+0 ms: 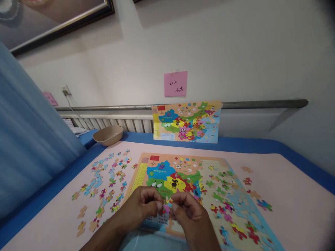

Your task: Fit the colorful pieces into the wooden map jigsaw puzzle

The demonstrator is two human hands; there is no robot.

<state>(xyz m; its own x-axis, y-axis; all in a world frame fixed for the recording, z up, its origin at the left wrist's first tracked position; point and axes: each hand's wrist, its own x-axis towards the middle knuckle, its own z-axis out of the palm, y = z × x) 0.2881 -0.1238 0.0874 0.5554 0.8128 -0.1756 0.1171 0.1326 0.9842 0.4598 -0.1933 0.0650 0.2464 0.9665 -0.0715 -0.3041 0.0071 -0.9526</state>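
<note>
Hands meet over puzzle board (146,167): left hand (142,207), right hand (190,211), both grips pinched on puzzle pieces (166,205).

The puzzle board (167,174) showed a map in blue, green, yellow and red patches, with a red flag at its eleven o'clock corner. Loose pieces (110,184) at nine o'clock were pink, blue, green and tan. The mat (288,209) was pale pink, edged by blue table (261,143). At twelve o'clock hung a pink note (175,83); the bowl (108,135) was beige.
</note>
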